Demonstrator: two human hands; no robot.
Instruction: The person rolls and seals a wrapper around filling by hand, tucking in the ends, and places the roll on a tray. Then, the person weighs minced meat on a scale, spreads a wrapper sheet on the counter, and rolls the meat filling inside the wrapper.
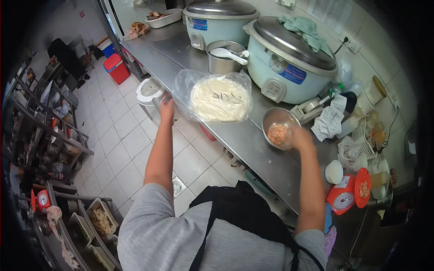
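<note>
On the left, a white plastic stool with a perforated top stands beside the counter. My left hand is closed at its near edge. A steel bowl sits on the right part of the counter, with an orange, chunky mixture in it. Over the bowl's right rim, my right hand is smeared by motion, its fingers partly hidden. Between my hands, a clear plastic bag holds a flat, pale round mass with dark marks on top, at the counter's edge.
Two large rice cookers stand along the wall, with a metal pot and white ladle between them. Right of the bowl are paper slips and a red kitchen scale. Crowded shelving lines the left beyond the tiled floor.
</note>
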